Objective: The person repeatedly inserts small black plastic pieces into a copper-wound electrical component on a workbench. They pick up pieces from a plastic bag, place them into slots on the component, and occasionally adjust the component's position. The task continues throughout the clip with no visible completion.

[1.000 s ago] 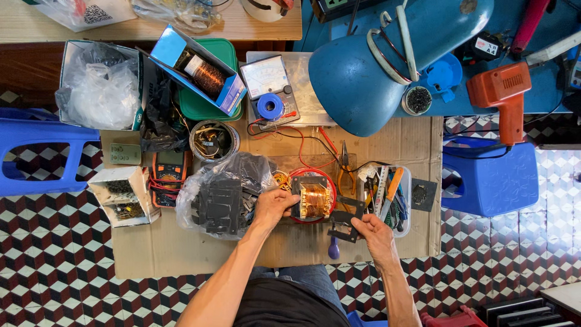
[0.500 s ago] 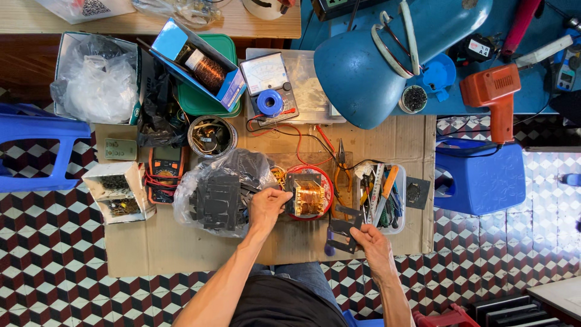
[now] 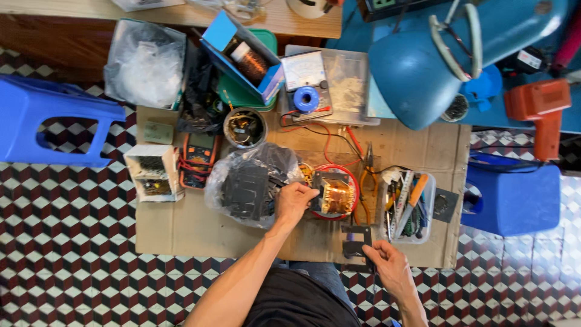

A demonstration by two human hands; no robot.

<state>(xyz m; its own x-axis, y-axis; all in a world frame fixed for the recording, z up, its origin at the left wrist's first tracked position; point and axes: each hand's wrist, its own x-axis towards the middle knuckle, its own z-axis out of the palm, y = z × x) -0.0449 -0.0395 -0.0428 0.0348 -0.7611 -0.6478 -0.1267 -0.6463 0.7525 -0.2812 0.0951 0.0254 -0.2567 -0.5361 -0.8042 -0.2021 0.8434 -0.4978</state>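
Observation:
My left hand (image 3: 295,200) rests closed against the left side of a small transformer with a copper winding (image 3: 334,194), which sits in a red-rimmed dish on the cardboard sheet (image 3: 181,230). Just left of that hand lies a clear plastic bag of dark metal plates (image 3: 248,186). My right hand (image 3: 385,264) is near the front edge of the cardboard, its fingers pinching a dark flat metal plate (image 3: 356,241) from a small stack.
A clear tray of hand tools (image 3: 409,209) stands right of the transformer. A multimeter (image 3: 199,158), a round tin (image 3: 244,127), an analogue meter (image 3: 305,77) and a blue box with a copper coil (image 3: 242,54) lie behind. Blue stools (image 3: 48,127) (image 3: 514,197) flank the cardboard. A blue lamp (image 3: 417,66) hangs above.
My left hand stays at the transformer. My right hand has drawn back toward me from the tool tray side to the dark plates at the cardboard's front edge.

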